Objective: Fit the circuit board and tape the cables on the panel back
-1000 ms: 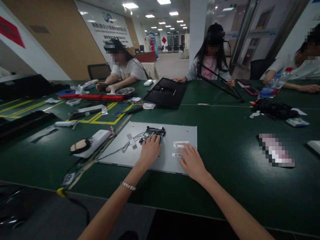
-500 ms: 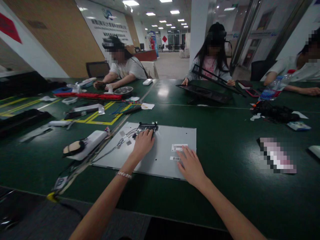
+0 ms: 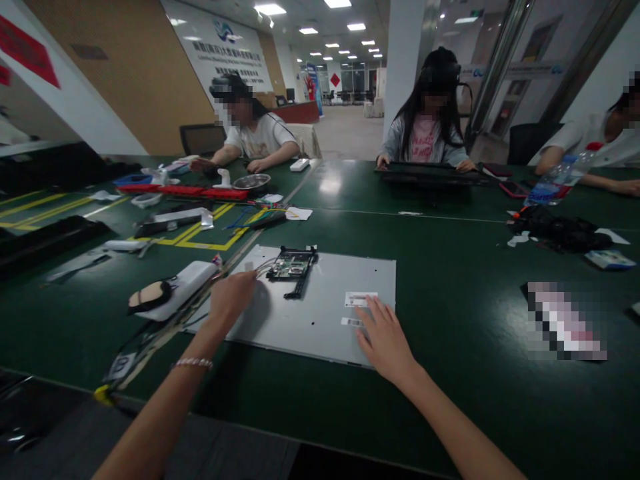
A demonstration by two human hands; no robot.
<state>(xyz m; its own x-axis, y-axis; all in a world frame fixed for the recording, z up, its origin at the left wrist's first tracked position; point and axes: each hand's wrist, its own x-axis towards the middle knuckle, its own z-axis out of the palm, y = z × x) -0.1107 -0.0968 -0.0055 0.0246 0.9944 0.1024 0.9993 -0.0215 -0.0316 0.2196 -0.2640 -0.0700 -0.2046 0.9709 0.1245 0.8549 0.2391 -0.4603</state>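
A flat grey metal panel (image 3: 325, 343), like the back of a display, lies on the green table before me. At its far edge sits a green circuit board (image 3: 293, 267) in a black bracket (image 3: 296, 288). Thin grey cables (image 3: 264, 264) run from the board to my left hand (image 3: 234, 293), which is closed round them over the panel's left part; its fingertips are hidden. My right hand (image 3: 387, 340) rests flat and open on the panel's right side, fingers spread, partly over two white labels (image 3: 361, 299).
Left of the panel lie a white box with a black-and-tan item (image 3: 150, 295) and a bundle of cables (image 3: 165, 337). A pink-and-white item (image 3: 565, 320) lies at right. Across the table, a person holds a black screen-like panel (image 3: 435, 175); another sits near a metal bowl (image 3: 253, 181).
My left hand has moved left and nearer, off the circuit board and onto the cables, uncovering the board. My right hand stays put. The person opposite has lowered a black frame onto the black panel.
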